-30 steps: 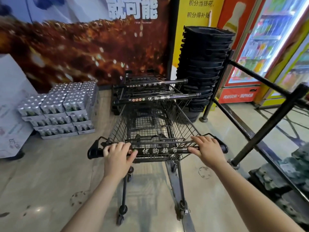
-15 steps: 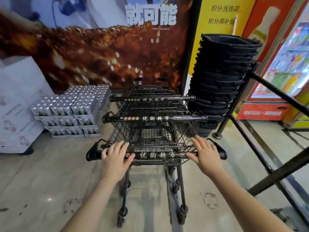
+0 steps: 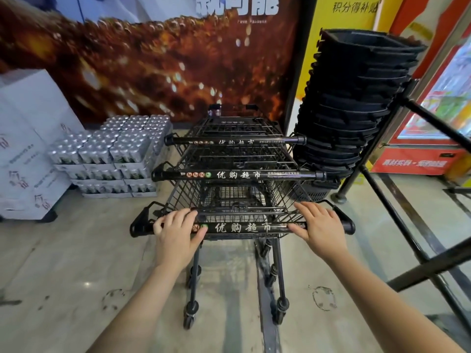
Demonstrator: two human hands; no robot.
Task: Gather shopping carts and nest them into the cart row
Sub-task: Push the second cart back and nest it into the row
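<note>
Down at the near edge, left hand (image 3: 178, 235) curls round the black lettered handle bar (image 3: 242, 228) while right hand (image 3: 318, 225) lies over it, fingers stretched, seemingly not wrapped; the black wire shopping cart (image 3: 229, 197) sits nosed into the row of two nested black carts (image 3: 237, 159), tall stack of black plastic baskets (image 3: 356, 98) just right

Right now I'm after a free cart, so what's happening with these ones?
A person stands behind the nearest cart with both hands on its handle. The left hand grips it, and the right hand lies flat over it. The cart's front is nested into the row of two carts by the wall. A stack of baskets stands to the right.
</note>
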